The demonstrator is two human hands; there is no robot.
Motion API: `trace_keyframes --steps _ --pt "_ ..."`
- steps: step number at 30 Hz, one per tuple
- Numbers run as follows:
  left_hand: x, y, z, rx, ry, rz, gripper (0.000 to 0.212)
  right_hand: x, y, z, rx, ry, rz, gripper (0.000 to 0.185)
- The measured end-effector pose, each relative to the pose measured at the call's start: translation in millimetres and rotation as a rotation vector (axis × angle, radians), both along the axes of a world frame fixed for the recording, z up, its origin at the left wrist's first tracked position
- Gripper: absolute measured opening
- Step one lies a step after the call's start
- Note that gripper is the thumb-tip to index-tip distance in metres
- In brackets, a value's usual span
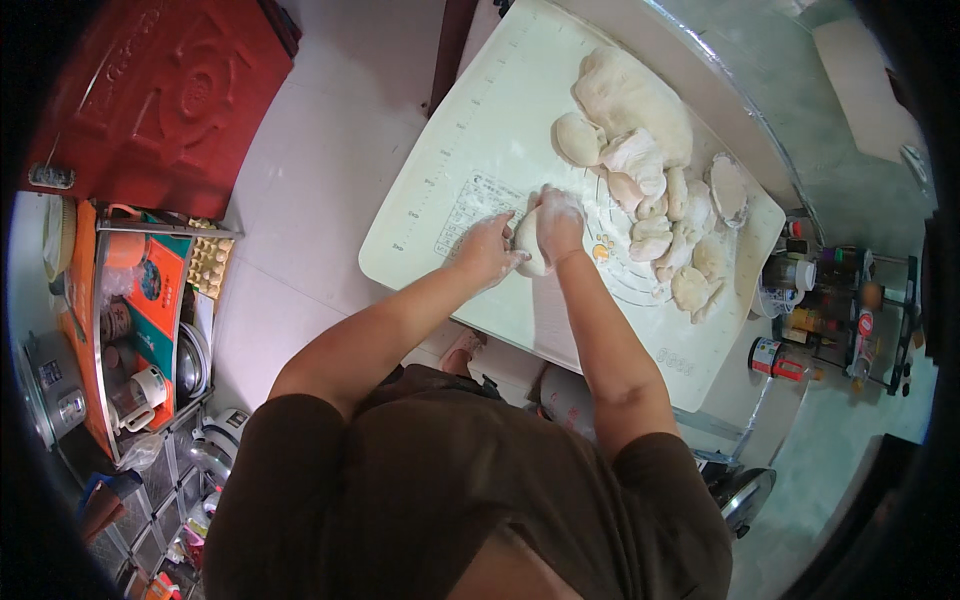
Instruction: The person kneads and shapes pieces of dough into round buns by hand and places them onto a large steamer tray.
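A smooth oval piece of dough (531, 244) lies on a pale green pastry mat (420, 202) dusted with flour. My right hand (559, 221) curls over its right side, fingers bent at the far end. From the left, my left hand (487, 251) meets the dough's edge with floury thumb and fingertips. Beyond my right hand lies a large lump of dough (637, 101), with a smaller rounded piece (579, 140) beside it. Several torn dough pieces (651, 238) are heaped to the right. A flat, flour-covered round object (728, 190) rests near the mat's right edge.
A rack of bottles and jars (840, 307) stands right of the mat, with a red-lidded container (776, 360) near it. A shelf (161, 330) and egg trays (211, 259) are at left, below a red door (180, 97). A low wall (720, 82) borders the mat's far right side.
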State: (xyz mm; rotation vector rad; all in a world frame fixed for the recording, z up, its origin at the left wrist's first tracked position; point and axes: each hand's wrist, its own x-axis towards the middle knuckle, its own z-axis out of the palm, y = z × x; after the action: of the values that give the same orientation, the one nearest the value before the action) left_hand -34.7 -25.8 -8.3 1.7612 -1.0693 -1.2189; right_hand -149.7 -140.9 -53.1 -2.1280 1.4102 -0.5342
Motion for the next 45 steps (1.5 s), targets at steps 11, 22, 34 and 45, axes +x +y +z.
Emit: trace_keyframes --steps 11,22,34,45 --pt "-36 42 -5 -0.209 -0.437 -0.122 0.054 -25 65 12 -0.222 0.131 0.111 0.017" --pt "-8 -1 -2 0.006 -0.005 -0.001 0.055 0 12 22 0.036 -0.105 0.000 0.034" --pt "-39 46 1 -0.229 -0.385 -0.074 0.052 -28 61 19 -0.267 0.139 0.212 0.018" --pt "-10 10 23 0.052 0.041 -0.018 0.053 3 -2 39 0.772 -0.538 -0.203 0.030"
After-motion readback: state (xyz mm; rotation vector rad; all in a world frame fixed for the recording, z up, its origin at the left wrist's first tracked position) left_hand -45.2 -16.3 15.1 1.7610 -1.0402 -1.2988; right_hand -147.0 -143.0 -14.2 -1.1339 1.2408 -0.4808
